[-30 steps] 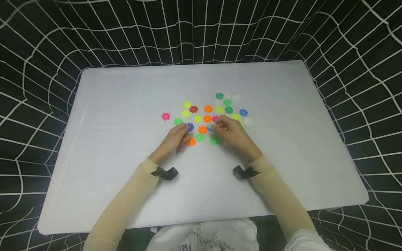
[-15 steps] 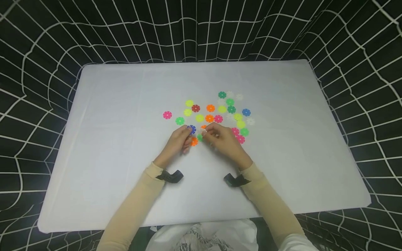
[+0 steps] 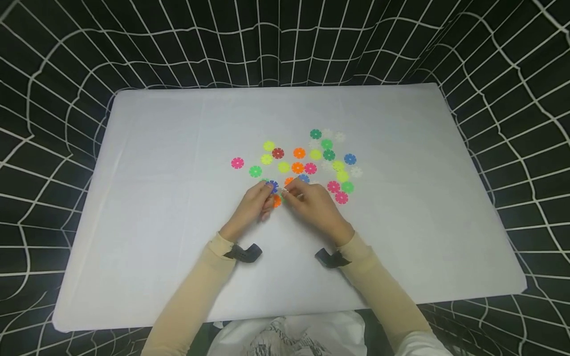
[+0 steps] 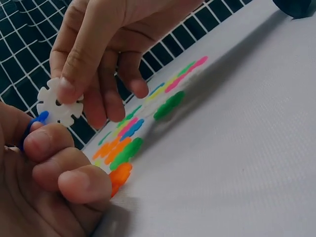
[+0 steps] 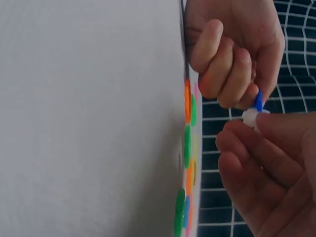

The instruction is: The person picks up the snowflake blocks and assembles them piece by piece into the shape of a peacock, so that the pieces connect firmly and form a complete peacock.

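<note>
In the head view both hands meet just above the white table (image 3: 156, 207), at the near edge of a scatter of flat notched discs. My left hand (image 3: 265, 194) pinches a blue disc (image 3: 272, 186) between thumb and curled fingers. My right hand (image 3: 292, 194) pinches a white disc (image 3: 285, 191) and holds it against the blue one. The left wrist view shows the white disc (image 4: 60, 103) upright under the right fingertips, with the blue disc (image 4: 42, 117) mostly hidden behind my left fingers. From the right wrist, the blue disc (image 5: 257, 100) and white disc (image 5: 251, 117) touch edge to edge.
Several loose discs in orange, green, yellow, pink, blue and white lie beyond the hands, with a pink one (image 3: 237, 162) furthest left. An orange disc (image 3: 276, 200) lies under the hands. Black cloth with a white grid (image 3: 285, 44) surrounds the table.
My right hand has moved left with the white disc until it meets the blue disc in my left hand. Discs it covered before now show. My left hand has barely moved.
</note>
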Demonstrator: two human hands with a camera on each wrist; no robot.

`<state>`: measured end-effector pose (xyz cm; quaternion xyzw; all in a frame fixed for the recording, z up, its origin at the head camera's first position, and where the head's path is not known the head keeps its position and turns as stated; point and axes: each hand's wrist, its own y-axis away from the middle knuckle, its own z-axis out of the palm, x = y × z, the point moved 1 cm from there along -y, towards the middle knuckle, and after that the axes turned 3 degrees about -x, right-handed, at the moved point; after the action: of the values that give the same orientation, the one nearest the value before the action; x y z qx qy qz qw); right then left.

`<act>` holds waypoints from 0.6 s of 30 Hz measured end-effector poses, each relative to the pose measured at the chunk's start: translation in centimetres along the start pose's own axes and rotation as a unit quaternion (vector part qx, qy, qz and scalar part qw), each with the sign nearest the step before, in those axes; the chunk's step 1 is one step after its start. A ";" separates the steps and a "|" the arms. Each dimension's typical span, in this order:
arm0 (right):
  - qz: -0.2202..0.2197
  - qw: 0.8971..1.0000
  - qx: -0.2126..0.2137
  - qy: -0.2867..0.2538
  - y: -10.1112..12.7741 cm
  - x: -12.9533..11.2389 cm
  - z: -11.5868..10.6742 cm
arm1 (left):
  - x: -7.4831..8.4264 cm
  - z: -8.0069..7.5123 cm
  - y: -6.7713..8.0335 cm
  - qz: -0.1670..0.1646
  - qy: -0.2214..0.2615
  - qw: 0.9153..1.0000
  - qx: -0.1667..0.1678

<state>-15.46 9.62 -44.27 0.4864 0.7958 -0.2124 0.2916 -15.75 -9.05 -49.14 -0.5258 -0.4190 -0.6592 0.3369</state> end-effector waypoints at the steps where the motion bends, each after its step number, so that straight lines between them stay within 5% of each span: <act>1: -0.007 1.000 0.002 0.010 0.0 -0.1 0.1 | -0.1 0.0 0.0 0.002 -0.002 1.000 -0.004; 10: -0.043 0.999 0.003 0.014 -0.4 -0.7 0.5 | 0.1 -0.3 0.3 0.027 0.023 0.999 0.000; 18: 0.038 0.997 -0.068 0.027 -0.7 0.0 -0.9 | 0.2 -0.9 0.7 0.017 0.091 0.995 0.032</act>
<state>-16.34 9.86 -43.61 0.5013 0.7967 -0.1334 0.3102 -15.52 -10.16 -48.93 -0.4597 -0.3979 -0.6849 0.4016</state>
